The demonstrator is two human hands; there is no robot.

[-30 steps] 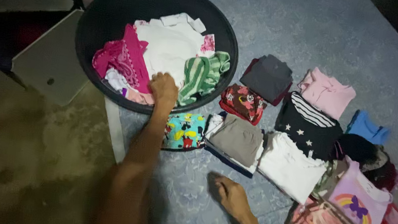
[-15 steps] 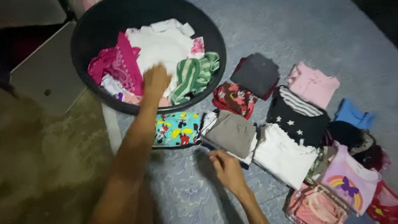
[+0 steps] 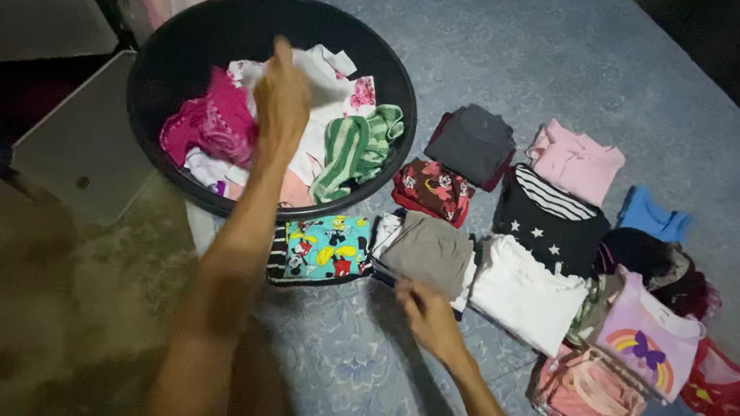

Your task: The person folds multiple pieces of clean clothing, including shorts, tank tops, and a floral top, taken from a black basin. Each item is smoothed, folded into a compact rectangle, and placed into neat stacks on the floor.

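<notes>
While the left hand (image 3: 281, 98) reaches into the black round basin (image 3: 173, 52), its fingers are closed on a white garment (image 3: 324, 80) lying at the top of the loose laundry. Just left of those fingers sits a magenta patterned cloth (image 3: 216, 119), and to their right a green-and-white striped piece (image 3: 359, 146) leans on the basin's near wall. The right hand (image 3: 427, 317) rests low on the blue patterned floor mat (image 3: 503, 46), its fingers loosely curled and holding nothing, their tips touching the near edge of a folded grey-brown garment (image 3: 429, 251). Left of these fingers lies a folded turquoise cartoon-print piece (image 3: 325, 248); right of them a folded white piece (image 3: 524, 293), with further folded clothes in rows beyond.
</notes>
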